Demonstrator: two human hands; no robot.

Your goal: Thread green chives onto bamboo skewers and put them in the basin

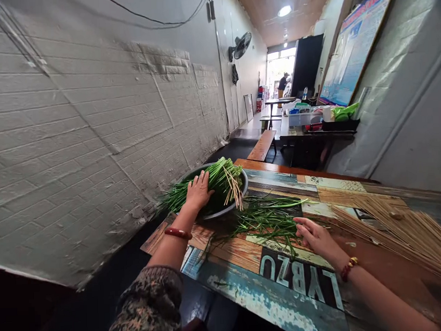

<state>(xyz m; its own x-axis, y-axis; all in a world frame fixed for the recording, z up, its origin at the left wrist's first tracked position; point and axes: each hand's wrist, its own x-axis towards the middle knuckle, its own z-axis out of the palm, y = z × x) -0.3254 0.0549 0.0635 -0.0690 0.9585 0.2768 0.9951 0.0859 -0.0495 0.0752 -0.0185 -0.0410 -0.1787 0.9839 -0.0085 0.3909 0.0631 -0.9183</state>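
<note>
My left hand (198, 191) lies with its fingers stretched out on a pile of long green chives (221, 174) in a grey basin (245, 184). Several thin wooden skewers (234, 189) stick out from the chives at the basin's right side. My right hand (315, 237) hovers low at the right end of loose chives (267, 219) spread on the table. Its fingers are slightly bent and apart, with nothing visible held in them. A large spread of bare wooden skewers (399, 227) lies to the right of that hand.
The patchwork-patterned table (246, 280) stands beside a white brick-textured wall (96, 116). Past its far edge are a wooden bench (263, 144) and another table with a plastic bin (305, 118). A person (283, 85) is near the bright doorway.
</note>
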